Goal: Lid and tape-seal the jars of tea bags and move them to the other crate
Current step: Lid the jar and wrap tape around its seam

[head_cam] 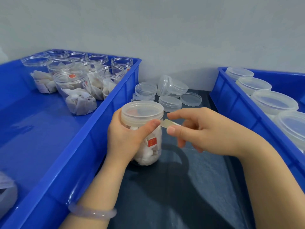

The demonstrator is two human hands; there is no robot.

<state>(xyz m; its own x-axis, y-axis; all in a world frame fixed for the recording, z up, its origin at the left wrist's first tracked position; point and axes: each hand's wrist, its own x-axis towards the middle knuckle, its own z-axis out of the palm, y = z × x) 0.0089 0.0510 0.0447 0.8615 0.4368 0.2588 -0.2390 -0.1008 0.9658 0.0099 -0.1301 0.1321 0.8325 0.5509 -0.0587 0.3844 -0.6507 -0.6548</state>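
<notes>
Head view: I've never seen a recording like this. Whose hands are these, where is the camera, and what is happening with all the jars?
There is no machine here, only a person wearing a camera on the head, which looks down at their own hands. The left hand grips a jar of tea bags with its lid on, the thumb pressing one end of a tape strip at the lid's edge. The right hand pinches the strip's other end. Loose lids lie on the dark table. The left blue crate holds open jars; the right blue crate holds lidded jars.
</notes>
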